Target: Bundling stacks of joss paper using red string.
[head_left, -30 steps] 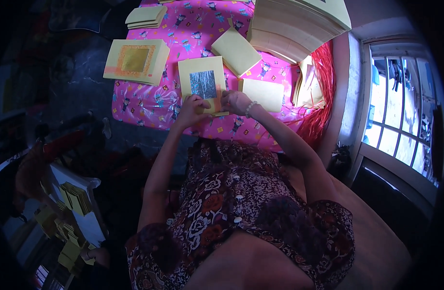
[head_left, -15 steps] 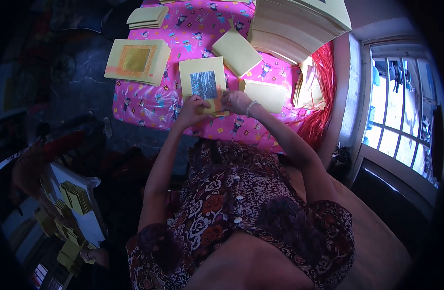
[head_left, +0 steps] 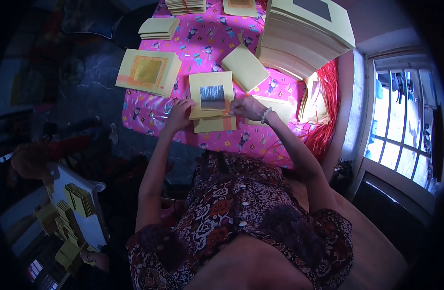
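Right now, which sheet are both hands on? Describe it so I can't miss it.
Find the pink patterned table cover. At its near edge, between the left hand and right hand, lies a yellow sheet. Its centre square is silver, unlike the gold-centred sheet to its left.

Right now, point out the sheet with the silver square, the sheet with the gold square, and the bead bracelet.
silver-square sheet [head_left: 212, 96], head view, on its silver patch
gold-square sheet [head_left: 148, 72], head view, on its gold patch
bead bracelet [head_left: 265, 115], head view, on the beads

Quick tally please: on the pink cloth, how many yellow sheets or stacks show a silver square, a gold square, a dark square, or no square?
Silver square: 1, the sheet between the left hand and right hand
Gold square: 2
Dark square: 1, the tall stack
Plain: 5
Total: 9
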Available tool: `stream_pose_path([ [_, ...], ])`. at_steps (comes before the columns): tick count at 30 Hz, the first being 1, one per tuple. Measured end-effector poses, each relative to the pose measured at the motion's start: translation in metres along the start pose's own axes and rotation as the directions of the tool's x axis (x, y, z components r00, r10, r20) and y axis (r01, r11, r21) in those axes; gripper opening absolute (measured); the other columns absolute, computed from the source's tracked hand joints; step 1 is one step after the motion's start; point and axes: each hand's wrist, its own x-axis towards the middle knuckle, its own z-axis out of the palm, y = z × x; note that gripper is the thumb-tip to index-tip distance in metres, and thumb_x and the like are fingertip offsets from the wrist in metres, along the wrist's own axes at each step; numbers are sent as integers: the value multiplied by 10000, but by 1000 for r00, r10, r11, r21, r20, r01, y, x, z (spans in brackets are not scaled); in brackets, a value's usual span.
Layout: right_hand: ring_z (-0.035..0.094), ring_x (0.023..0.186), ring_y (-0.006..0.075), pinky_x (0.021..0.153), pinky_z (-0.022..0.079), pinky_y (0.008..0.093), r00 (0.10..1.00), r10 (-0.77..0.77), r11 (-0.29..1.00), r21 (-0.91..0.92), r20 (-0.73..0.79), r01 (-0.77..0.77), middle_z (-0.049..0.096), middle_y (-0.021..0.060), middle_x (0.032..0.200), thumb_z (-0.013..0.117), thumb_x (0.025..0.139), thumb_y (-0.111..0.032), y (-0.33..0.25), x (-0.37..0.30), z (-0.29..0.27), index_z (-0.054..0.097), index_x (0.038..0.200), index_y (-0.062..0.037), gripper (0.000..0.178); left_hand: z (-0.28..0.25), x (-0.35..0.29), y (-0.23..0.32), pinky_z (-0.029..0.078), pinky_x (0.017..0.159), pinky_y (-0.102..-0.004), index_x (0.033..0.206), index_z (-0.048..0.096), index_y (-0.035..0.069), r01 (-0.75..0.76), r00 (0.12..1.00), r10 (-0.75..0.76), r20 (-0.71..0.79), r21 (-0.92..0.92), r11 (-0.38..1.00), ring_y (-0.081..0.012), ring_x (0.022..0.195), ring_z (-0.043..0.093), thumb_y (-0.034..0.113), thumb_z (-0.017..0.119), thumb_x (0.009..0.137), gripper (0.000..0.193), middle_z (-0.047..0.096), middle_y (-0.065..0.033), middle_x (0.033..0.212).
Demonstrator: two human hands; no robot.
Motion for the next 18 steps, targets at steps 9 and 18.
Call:
stream_pose_path([
  [9, 629, 882, 249, 788, 506, 350, 941, 77, 976, 218, -329, -4, 636, 148, 940, 721, 778, -249, 19, 12, 17, 529, 1017, 3, 397, 9, 24, -9, 434, 673, -409, 867, 646, 33, 169, 969, -199, -148, -197, 966, -302, 732, 551, 230, 634, 818, 203, 601, -140, 747],
  [18, 558, 805, 381, 712, 438, 470, 750, 371, 926, 156, -547, -344, 551, 214, 855, 614, 842, -238, 30, 43, 56, 481, 874, 4, 278, 26, 36, -11, 406, 474, -307, 832, 565, 16, 287, 908, -385, -166, -421, 860, -170, 522, 553, 208, 673, 817, 220, 571, -100, 638],
])
